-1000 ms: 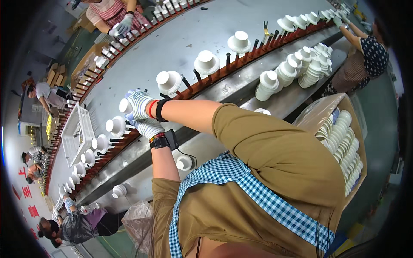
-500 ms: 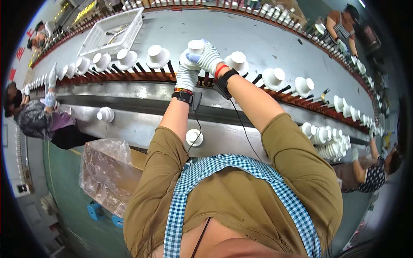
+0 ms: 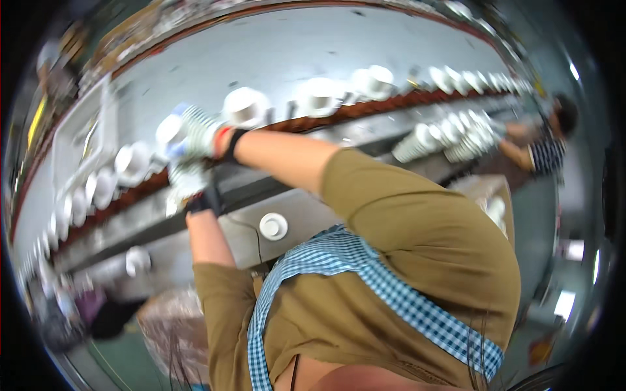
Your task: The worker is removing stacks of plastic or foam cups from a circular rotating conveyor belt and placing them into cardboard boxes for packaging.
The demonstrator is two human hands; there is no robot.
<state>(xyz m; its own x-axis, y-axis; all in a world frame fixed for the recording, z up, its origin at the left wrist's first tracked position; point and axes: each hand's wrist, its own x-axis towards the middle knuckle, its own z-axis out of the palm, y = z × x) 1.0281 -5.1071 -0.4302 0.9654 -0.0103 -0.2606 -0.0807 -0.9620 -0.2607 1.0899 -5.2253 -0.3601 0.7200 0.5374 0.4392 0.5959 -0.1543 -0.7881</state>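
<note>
Change, vs. 0.5 s ago: view swung; hands + cup now L of centre, tray [image 3: 107,140] closer up by them; box [image 3: 508,195] in at R edge. Meaning for the work: little, it seems; a cup is in hand at the rail [image 3: 404,97] in both views, so prob. same stage of handling.

Hands, qty 2, striped gloves:
- R hand [image 3: 201,133]: fingers wrapped round cup [image 3: 169,130].
- L hand [image 3: 187,177]: just below cup, at rail; fingers blurred, can't tell if gripping.

Cup: qty 1, white, brimmed, above rail.
Rail cups, R of hands: 3 nearby [image 3: 244,107], then a far row, too blurred to count.
Rail cups, L: approx. 4 distinct [image 3: 132,163], rest smeared.
Bench cups: 1 [image 3: 274,227] near; 1 item, poss. nested, further L [image 3: 137,260].
Stacks [image 3: 450,137]: several, no. unclear.
Tray: 1. Box: 1, part hidden. Plastic bag [image 3: 173,326]: 1.
Co-workers: 1 R [image 3: 548,153], 1 lower L; others blurred.
</note>
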